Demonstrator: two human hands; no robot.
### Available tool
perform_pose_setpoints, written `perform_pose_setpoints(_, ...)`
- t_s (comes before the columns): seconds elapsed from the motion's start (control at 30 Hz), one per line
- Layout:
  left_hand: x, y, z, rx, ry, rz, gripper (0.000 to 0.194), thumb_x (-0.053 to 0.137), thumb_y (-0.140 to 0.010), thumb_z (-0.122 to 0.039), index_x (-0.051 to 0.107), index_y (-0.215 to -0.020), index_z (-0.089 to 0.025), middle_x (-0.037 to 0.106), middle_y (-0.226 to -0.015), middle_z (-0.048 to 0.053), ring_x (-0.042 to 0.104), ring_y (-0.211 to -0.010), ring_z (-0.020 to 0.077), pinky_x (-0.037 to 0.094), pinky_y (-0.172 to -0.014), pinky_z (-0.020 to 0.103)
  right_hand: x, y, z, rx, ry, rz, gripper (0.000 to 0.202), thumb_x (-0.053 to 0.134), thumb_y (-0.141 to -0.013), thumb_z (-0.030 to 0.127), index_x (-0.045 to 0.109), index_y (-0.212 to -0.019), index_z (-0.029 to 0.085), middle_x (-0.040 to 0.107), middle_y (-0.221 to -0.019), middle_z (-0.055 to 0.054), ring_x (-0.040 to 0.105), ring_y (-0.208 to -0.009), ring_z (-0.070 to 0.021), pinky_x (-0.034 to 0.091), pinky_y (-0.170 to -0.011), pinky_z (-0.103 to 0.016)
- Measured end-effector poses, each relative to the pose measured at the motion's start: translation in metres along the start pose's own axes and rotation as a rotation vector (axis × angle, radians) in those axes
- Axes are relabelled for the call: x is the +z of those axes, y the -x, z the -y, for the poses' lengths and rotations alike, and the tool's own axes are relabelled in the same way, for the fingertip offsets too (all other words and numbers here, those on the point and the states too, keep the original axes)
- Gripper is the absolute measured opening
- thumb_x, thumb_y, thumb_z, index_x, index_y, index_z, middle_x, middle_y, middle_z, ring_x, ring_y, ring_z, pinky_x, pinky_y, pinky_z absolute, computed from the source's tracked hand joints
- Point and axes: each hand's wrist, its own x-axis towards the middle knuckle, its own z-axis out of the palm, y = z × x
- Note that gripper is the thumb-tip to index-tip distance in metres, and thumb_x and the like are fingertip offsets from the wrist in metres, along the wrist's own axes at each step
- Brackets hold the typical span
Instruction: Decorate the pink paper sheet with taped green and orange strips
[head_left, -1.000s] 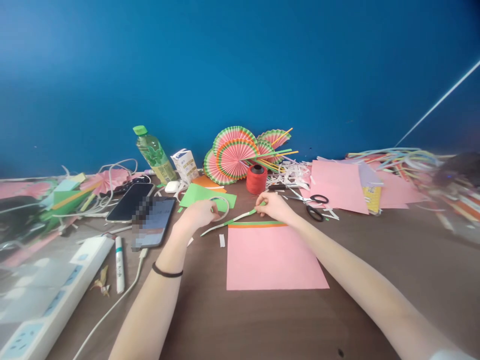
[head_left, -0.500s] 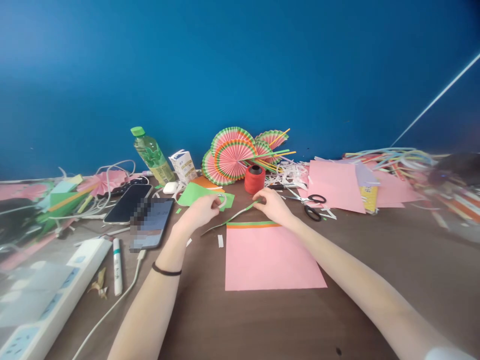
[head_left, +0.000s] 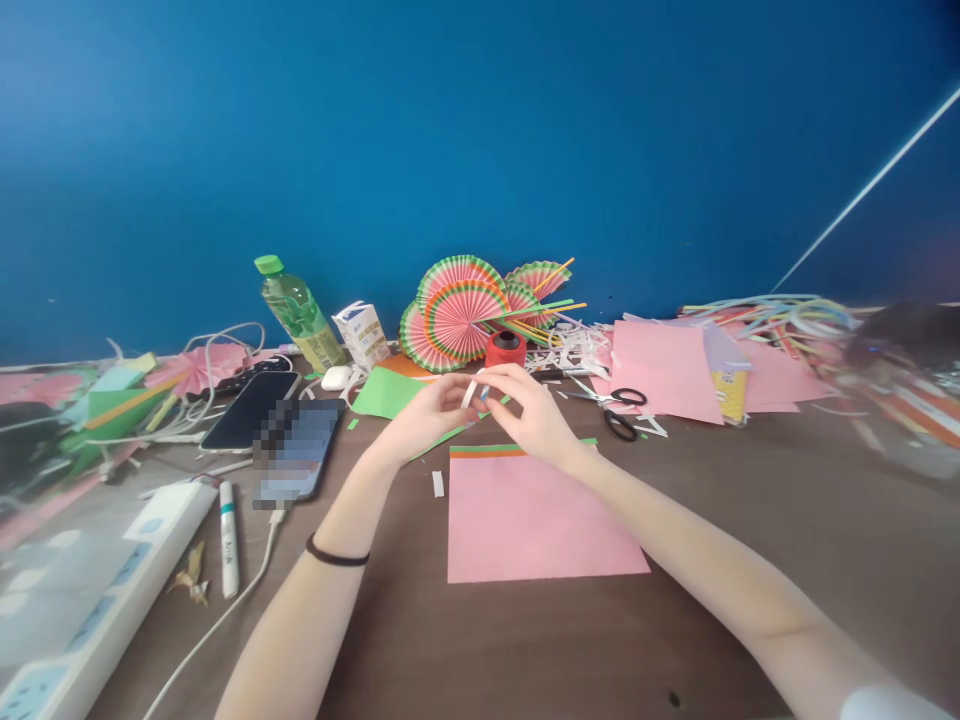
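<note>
Both hands meet above the back edge of a pink sheet (head_left: 540, 520) that has green and orange strips along its top. My left hand (head_left: 431, 412) is closed round a small white tape roll (head_left: 471, 393). Against that roll, my right hand (head_left: 529, 412) has its fingers bent and pressed together, with a thin green strip (head_left: 448, 436) trailing below the hands; the strip's upper end is partly hidden. A green paper piece (head_left: 386, 392) lies just left of the hands, and a red spool (head_left: 505, 348) stands behind them.
Pleated paper fans (head_left: 461, 315) lean at the back. Black-handled scissors (head_left: 621, 410) and pink sheets (head_left: 664, 370) lie to the right. On the left are a bottle (head_left: 300, 318), a small box (head_left: 361, 335), two phones (head_left: 251, 410), a marker (head_left: 229, 540) and a power strip (head_left: 127, 570).
My left hand has moved right with the tape roll, and my right hand has shifted slightly left and up, so they now meet. The green strip has shifted with them.
</note>
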Motion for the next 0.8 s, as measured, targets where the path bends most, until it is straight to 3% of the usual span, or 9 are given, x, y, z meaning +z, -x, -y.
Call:
perform_pose_setpoints(0.23,0.0043,-0.0006,0.0023,0.000,-0.012,0.028,0.046,0.056,-0.074,-0.022,0.044,-0.118,-0.016,0.061,-0.099,0.007,0.059,-0.088,0.0173,0.045,-0.083,0.035,-0.0005,-0.0003,-0.0066,0.044,0.060,0.040,0.035,0.045,-0.081,0.012,0.059,-0.111,0.023,0.055,-0.110,-0.007,0.054,-0.102,-0.0175,0.043,-0.090,-0.034)
perform_pose_setpoints(0.37,0.0032,0.0008,0.0009,-0.014,0.004,-0.012,0.052,0.055,-0.075,-0.026,0.040,-0.124,-0.016,0.059,-0.108,0.009,0.059,-0.089,0.0173,0.045,-0.083,0.035,-0.0040,-0.0032,-0.0009,0.130,-0.052,0.064,0.026,0.047,-0.079,0.013,0.065,-0.097,0.020,0.058,-0.115,-0.008,0.055,-0.104,-0.0178,0.043,-0.092,-0.035)
perform_pose_setpoints(0.6,-0.0014,0.0009,-0.0017,-0.036,-0.197,0.031,0.031,0.046,-0.080,-0.030,0.058,-0.104,-0.014,0.065,-0.079,0.003,0.057,-0.072,0.0143,0.044,-0.073,0.028,-0.0030,-0.0027,-0.0018,0.361,-0.326,0.037,0.010,0.054,-0.074,0.016,0.055,-0.084,0.018,0.060,-0.113,-0.009,0.059,-0.101,-0.0168,0.044,-0.092,-0.036)
perform_pose_setpoints(0.8,0.0014,0.0015,-0.0045,-0.025,-0.246,0.085,0.038,0.039,-0.081,-0.028,0.053,-0.115,-0.018,0.062,-0.076,0.001,0.052,-0.072,0.0141,0.041,-0.071,0.026,-0.0019,0.0009,-0.0074,0.409,-0.189,0.034,0.007,0.053,-0.077,0.021,0.046,-0.077,0.021,0.065,-0.106,-0.007,0.062,-0.096,-0.0175,0.046,-0.088,-0.040)
